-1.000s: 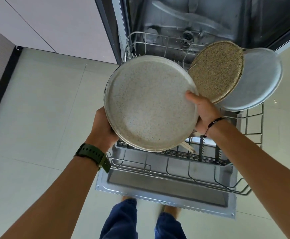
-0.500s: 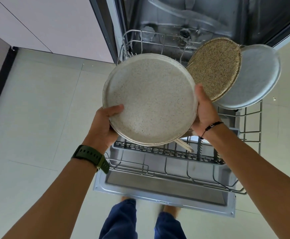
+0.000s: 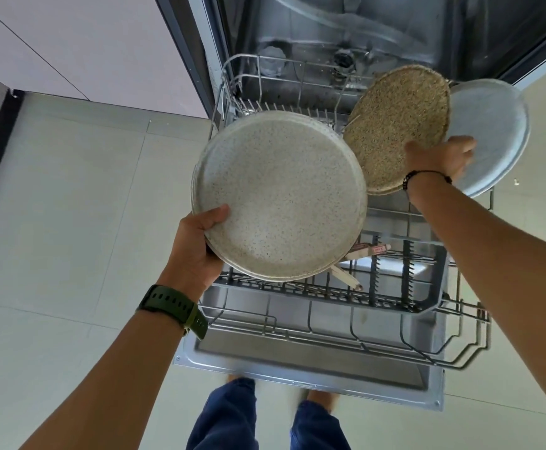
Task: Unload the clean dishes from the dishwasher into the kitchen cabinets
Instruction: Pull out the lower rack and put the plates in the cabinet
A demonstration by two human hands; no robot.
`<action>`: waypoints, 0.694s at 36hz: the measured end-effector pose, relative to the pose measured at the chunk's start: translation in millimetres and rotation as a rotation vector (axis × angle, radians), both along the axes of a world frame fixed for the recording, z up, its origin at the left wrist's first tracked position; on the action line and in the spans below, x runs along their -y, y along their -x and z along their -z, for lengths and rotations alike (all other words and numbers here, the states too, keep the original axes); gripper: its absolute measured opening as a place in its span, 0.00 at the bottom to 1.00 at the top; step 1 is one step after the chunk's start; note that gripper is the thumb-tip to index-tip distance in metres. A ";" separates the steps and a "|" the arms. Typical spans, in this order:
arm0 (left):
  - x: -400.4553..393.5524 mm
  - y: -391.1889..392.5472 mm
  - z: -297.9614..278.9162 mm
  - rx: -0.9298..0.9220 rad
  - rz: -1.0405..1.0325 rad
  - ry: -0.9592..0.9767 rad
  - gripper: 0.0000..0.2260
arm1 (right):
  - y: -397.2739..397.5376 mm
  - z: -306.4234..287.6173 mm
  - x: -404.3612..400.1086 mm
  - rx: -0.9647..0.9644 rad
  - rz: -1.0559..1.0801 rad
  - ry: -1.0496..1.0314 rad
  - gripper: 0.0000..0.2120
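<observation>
My left hand (image 3: 197, 248) grips a large speckled white plate (image 3: 281, 196) by its lower left rim, thumb on the face, holding it above the pulled-out lower rack (image 3: 330, 339) of the dishwasher. My right hand (image 3: 437, 157) is blurred at the near right edge of a brown speckled plate (image 3: 395, 125) that stands in the rack. A grey plate (image 3: 492, 131) stands just behind and to the right of it. Whether the right fingers hold either plate is unclear.
The dishwasher door (image 3: 297, 368) lies open over my feet. A dark cutlery basket (image 3: 395, 287) in the rack holds wooden utensils (image 3: 369, 250). Pale cabinet fronts (image 3: 70, 43) run to the left, above a tiled floor (image 3: 54, 222).
My right hand has let go of the white plate and moved up and right to the brown plate. The left hand now carries the white plate alone, slightly lower and to the left.
</observation>
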State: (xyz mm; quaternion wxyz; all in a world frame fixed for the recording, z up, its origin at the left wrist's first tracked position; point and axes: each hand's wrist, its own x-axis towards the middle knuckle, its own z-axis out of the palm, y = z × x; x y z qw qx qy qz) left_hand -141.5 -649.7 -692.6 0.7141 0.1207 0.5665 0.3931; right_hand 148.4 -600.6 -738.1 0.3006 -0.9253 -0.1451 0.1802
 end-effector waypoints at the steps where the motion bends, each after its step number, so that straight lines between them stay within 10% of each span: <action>1: -0.3 -0.4 1.0 0.001 -0.001 0.002 0.10 | -4.5 1.4 -2.6 -0.022 -0.014 0.058 0.26; 5: -1.6 -1.7 4.3 0.014 0.000 0.000 0.10 | -11.7 -0.8 -6.1 -0.067 -0.057 0.017 0.05; 13: -0.2 -8.0 6.8 0.050 -0.034 0.007 0.08 | 4.2 -40.8 -1.8 0.048 -0.320 -0.323 0.08; 25: -7.2 -17.0 -4.4 0.102 -0.010 -0.028 0.08 | 78.0 -85.3 70.9 0.619 -1.361 -0.770 0.16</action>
